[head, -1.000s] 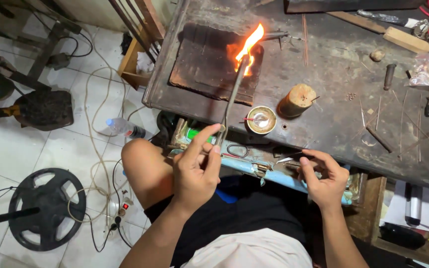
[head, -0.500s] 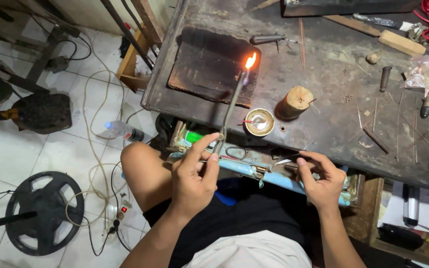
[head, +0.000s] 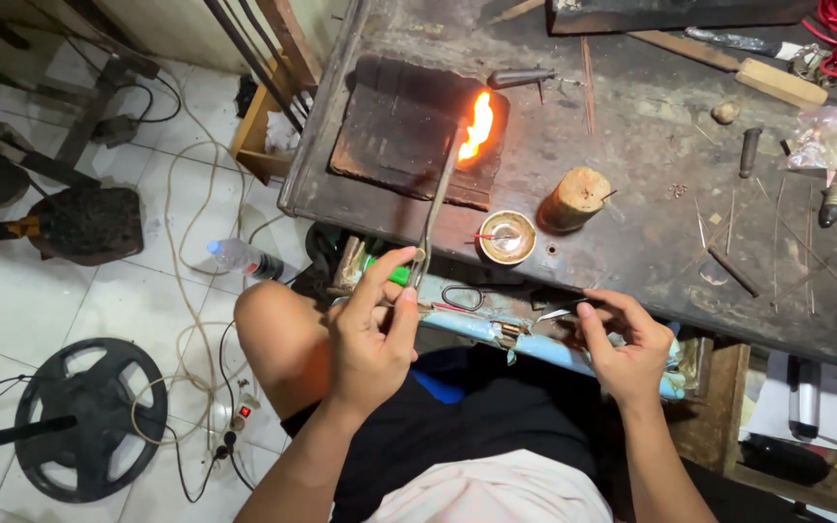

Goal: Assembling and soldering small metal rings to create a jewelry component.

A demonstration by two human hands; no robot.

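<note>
Head view: the flame (head: 478,124) at the tip of my torch (head: 438,199) has swelled again; half a second ago it had shrunk to a small point, and a second ago it was tall and licking sideways. Now it sits as a fat orange tongue on the right edge of the charred block (head: 409,131), so the heat is back on that corner, I judge, after a brief dip.

My left hand (head: 372,334) has its grip closed on the near end of the torch, thumb and forefinger pinching the thin, dull metal tube, which runs straight from my hand up to the block. My right hand (head: 622,344) pinches a slim, bright metal strip (head: 556,312), held well below and right of the block, over the table's near edge.

The block is flat, square and sooty black. Just below and right of it stand a small round metal dish (head: 507,236) and a stubby wooden cylinder (head: 574,198). The table (head: 651,242) is dark, scorched and scratched, with thin wires scattered further right.
</note>
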